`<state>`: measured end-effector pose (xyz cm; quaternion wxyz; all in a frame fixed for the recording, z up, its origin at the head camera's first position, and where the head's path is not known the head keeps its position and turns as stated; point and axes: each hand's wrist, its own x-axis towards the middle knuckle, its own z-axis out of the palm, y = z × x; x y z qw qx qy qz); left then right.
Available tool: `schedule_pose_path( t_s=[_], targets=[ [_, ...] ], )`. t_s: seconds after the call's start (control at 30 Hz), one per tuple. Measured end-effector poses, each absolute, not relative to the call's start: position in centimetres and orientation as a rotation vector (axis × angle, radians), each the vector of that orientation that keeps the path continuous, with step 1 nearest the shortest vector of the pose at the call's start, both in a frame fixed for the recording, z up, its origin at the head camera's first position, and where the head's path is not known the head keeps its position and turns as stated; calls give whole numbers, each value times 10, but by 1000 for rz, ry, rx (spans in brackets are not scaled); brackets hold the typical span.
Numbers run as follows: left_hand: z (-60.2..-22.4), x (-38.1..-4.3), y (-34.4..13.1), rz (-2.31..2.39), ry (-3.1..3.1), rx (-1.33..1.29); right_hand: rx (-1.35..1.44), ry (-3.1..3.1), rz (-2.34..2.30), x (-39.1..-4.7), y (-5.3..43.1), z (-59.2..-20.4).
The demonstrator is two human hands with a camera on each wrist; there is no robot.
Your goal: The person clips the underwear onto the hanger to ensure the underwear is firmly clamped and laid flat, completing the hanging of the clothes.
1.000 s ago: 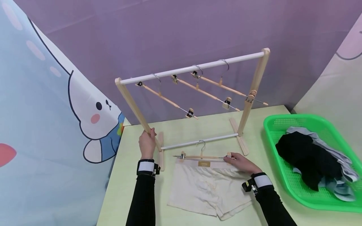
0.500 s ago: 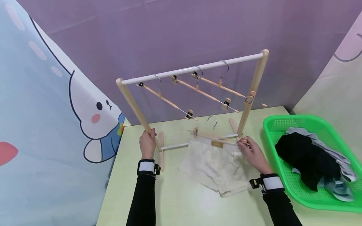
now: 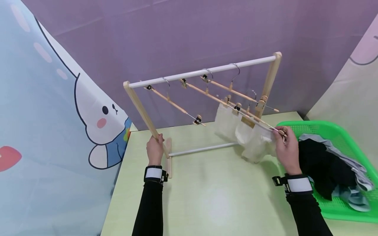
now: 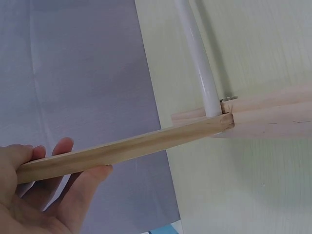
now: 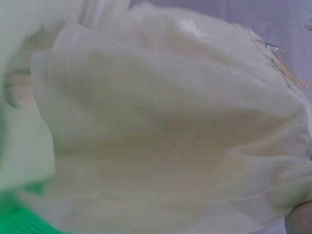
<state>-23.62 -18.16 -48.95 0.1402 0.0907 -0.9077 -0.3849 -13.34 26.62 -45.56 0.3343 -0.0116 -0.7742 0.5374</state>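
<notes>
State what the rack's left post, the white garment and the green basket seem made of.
Left post: pale, matte wood, streaked with grain. White garment: soft, matte fabric, perhaps cotton, given its loose folds. Green basket: probably moulded plastic, smooth-rimmed, evenly coloured, with perforated walls.

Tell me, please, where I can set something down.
The table is bare in front of the white lower bar, between left sleeve and right sleeve; a smaller patch lies behind the bar, left of the shorts. The right is crowded: shorts, right hand, green basket.
</notes>
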Motion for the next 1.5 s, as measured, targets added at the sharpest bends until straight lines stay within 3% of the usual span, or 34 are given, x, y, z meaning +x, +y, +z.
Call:
schedule_pose_path(
  t_s=[0.93,1.5],
  targets=[
    [-491,-237,-180,-1118,-2605,263,73,-1586,1419,-153,262,-378],
    [-492,-235,-180,-1136,-2608,275,62,-1818,1501,-161,261,-404]
  ],
)
